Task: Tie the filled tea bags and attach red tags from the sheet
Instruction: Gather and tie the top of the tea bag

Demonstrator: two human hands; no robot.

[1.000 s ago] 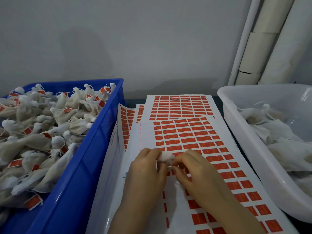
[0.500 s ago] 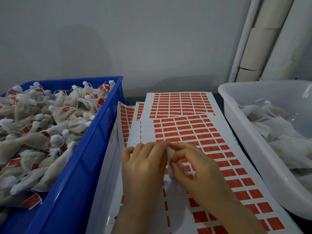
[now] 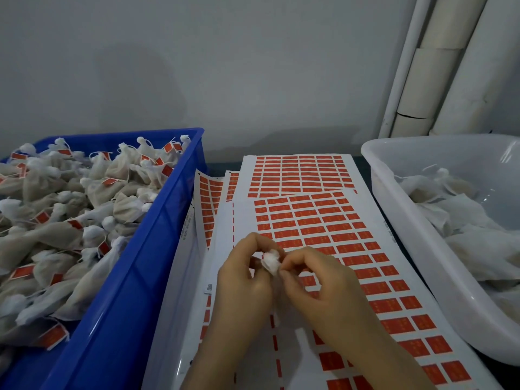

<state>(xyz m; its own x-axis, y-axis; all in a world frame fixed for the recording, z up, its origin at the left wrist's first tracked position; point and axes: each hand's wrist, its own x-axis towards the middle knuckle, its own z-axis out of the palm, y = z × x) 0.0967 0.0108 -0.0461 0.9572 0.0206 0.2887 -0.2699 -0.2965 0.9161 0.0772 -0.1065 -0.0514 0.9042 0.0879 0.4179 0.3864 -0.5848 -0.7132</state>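
Fingers of left hand (image 3: 242, 280) and right hand (image 3: 323, 285) pinch crumpled white tea bag (image 3: 270, 260) | over glossy tag sheet (image 3: 323, 220)

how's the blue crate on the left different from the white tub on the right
The blue crate is opaque blue with straight walls; the white tub is pale, glossy and round-cornered. The blue crate is heaped almost to its rim with tied bags, many carrying red tags; the white tub is only partly filled, with limp bags that show no red tags. Both flank the tag sheets and hold pale tea bags.
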